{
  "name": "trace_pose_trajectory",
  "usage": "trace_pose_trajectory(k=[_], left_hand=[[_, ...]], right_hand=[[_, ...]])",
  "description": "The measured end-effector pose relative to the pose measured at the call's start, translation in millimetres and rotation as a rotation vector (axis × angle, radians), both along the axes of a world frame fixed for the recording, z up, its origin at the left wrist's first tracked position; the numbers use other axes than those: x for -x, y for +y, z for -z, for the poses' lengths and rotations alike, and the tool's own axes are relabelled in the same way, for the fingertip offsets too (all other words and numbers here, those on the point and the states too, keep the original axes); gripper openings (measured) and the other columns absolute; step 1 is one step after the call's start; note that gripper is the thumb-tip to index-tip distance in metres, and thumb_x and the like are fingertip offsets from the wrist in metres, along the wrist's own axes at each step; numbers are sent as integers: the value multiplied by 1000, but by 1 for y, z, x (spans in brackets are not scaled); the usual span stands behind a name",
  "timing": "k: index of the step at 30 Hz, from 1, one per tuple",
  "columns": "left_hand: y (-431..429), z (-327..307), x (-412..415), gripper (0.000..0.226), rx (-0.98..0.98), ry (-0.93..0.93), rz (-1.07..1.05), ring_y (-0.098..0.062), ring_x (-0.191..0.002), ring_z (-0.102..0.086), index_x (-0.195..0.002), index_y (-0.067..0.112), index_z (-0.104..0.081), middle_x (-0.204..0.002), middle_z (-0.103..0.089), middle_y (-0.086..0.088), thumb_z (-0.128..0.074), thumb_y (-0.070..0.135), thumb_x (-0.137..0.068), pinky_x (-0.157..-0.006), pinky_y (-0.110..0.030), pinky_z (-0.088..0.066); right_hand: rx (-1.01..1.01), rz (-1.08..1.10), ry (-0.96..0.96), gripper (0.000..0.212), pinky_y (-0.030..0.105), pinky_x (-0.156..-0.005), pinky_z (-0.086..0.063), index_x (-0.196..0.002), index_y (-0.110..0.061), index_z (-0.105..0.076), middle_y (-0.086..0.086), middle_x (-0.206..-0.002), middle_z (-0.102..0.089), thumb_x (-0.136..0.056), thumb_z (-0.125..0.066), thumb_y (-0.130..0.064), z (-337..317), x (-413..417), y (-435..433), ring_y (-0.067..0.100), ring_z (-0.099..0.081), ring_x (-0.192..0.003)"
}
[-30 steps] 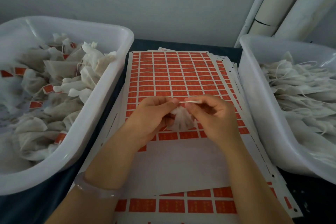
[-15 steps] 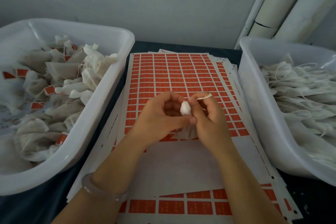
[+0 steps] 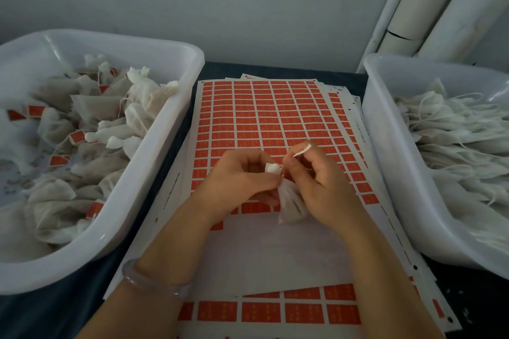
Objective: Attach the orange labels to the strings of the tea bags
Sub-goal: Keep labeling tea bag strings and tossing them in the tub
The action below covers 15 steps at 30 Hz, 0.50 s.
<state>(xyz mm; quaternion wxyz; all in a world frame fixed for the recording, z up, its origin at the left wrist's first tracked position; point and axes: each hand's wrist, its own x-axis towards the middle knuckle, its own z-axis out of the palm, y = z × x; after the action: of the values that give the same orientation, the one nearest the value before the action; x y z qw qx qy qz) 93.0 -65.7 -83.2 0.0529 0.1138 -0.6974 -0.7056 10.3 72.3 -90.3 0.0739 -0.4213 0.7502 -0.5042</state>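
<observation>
Tea bag (image 3: 290, 202) pinched btwn L hand (image 3: 242, 175), R hand (image 3: 326, 183); body hangs below grip.

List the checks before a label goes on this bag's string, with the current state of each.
1. Tea bag secured: the left hand pinches its gathered top. ok.
2. String end exposed: it pokes out from the right hand. ok.
3. Label ready: neither hand holds an orange one. not ok.
4. Stock: many rows of orange labels remain on the label sheet, just past the hands. ok.
5. String free of knots: most of it is hidden between the fingers. cannot tell.
</observation>
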Motion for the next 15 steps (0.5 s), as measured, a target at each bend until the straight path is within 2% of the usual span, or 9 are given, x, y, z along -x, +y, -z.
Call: trace_pose_trajectory(k=[4, 8, 9, 13, 15], left_hand=[[6, 1, 0, 12, 73, 80, -44, -18, -75, -72, -85, 9, -70, -81, -73, -3, -73, 1, -77, -64, -22, -55], [14, 4, 3, 9, 3, 31, -97, -18, -67, -71, -83, 6, -67, -76, -72, -5, -71, 0, -79, -57, -20, -54], [13, 4, 3, 11, 68, 24, -103, -15, -65, -71, -81, 10, -67, -74, -72, -2, -71, 0, -78, -55, -19, -54], [6, 5, 1, 20, 644, 58, -148, -3, -61, -62, -70, 25, -61, -61, -63, 8, -73, 9, -73, -51, -12, -50], [6, 7, 1, 22, 726, 70, -151, -2, -64, -60, -70, 28, -57, -63, -59, 11, -71, 11, -74, -52, -10, -49]], right_hand=[[-30, 132, -88, 22, 8, -55, -42, -79, -29, -43, -15, -68, -57, -100, -37, -30, 5, -9, -6, -10, -54, -65], [-20, 186, -80, 21, 10, -52, -45, -80, -30, -40, -10, -68, -54, -101, -35, -30, 8, -14, -11, -7, -55, -63], [-48, 171, -68, 21, 11, -51, -46, -80, -30, -40, -11, -68, -54, -100, -35, -31, 8, -13, -10, -6, -56, -62], [-174, 87, -67, 23, 11, -48, -42, -79, -30, -42, -9, -61, -50, -101, -36, -32, 9, -8, -6, -3, -51, -52], [-205, 80, -56, 24, 12, -46, -39, -78, -29, -43, -8, -60, -47, -101, -36, -32, 9, -7, -5, -3, -48, -49]])
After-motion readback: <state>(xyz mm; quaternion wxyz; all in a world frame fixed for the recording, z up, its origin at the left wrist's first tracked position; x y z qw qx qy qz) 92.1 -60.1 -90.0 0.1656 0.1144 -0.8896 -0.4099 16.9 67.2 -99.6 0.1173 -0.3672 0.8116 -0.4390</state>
